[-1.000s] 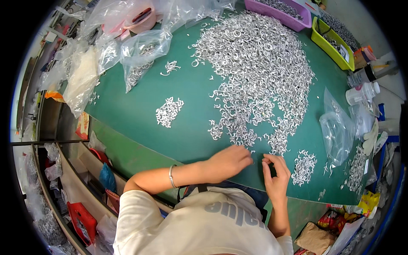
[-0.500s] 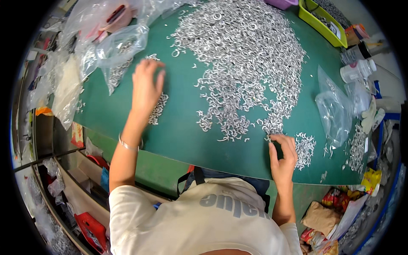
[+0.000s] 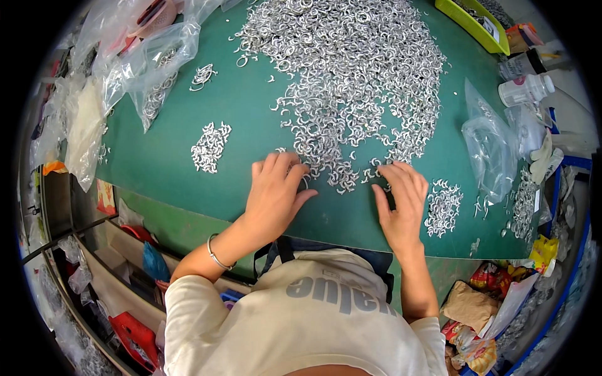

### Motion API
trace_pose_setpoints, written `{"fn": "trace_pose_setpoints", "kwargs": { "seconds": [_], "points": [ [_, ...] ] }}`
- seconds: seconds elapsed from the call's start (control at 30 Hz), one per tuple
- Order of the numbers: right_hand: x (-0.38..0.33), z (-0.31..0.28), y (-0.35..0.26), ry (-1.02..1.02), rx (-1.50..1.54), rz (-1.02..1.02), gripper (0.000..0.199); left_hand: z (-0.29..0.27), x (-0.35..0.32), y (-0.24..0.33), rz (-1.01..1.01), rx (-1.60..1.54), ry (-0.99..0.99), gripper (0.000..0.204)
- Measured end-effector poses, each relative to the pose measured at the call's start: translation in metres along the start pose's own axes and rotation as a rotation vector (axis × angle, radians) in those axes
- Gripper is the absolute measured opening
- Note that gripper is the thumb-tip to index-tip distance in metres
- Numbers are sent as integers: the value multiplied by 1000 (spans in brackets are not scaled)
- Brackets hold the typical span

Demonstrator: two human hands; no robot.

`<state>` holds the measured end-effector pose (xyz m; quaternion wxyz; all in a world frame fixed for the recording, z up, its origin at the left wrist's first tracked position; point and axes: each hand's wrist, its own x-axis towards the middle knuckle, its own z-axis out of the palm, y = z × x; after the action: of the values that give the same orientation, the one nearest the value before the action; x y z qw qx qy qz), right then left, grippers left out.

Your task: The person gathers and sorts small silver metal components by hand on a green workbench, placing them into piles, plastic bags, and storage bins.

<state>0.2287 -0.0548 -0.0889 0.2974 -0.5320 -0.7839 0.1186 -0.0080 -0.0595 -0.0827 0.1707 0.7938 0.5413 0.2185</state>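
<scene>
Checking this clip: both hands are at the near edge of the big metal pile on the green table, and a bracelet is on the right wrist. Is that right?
Not quite: the head view shows the bracelet on the left wrist. Both hands, left hand and right hand, are at the near edge of the big metal pile on the green table.

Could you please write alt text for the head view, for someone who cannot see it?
A person's left hand and right hand are at the near edge of a large heap of small silvery curved pieces on a green table; smaller piles and clear bags flank it.
</scene>
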Motion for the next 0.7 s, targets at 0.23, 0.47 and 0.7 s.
{"fn": "trace_pose_setpoints", "kwargs": {
  "seconds": [0.23, 0.47, 0.7],
  "points": [
    [3, 9, 0, -71, -34, -96, 31, 0, -10, -2, -31, -117, 87, 31],
    [3, 16, -13, -134, -114, 57, 50, 2, -19, -3, -98, -25, 86, 28],
    [2, 7, -23, -53, 247, 44, 40, -7, -6, 4, -35, -154, 157, 27]
  ]
}}
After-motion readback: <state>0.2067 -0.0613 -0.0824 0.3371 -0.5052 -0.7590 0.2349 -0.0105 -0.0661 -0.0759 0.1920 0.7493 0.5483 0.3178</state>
